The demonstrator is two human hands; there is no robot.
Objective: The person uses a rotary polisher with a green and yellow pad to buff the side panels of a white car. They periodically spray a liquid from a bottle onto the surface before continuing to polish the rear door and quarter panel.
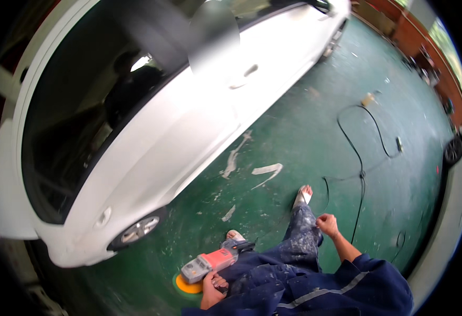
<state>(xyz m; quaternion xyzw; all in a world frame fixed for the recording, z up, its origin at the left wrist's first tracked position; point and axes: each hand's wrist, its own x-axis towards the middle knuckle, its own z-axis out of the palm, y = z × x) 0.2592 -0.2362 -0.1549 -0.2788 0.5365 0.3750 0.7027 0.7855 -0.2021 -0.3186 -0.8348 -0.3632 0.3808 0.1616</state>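
My left hand (215, 284) is wrapped round the side handle of a red and grey polisher (210, 263), held low beside my leg. Its round yellow-orange pad (188, 284) faces down, and the black rear end points toward my foot. Out to the right, my right hand (327, 224) is closed by my knee, its fingertips pinching a thin black cord (328, 194) that loops up from the floor. A white car (189, 126) stands along my left, its rear wheel (139, 230) nearest the polisher.
A long black cable (351, 142) snakes over the green floor (294, 137) on the right. A small yellowish item (367, 99) lies by its far end. White scuffs mark the floor near the car. A loose wheel (453, 150) leans by the right wall.
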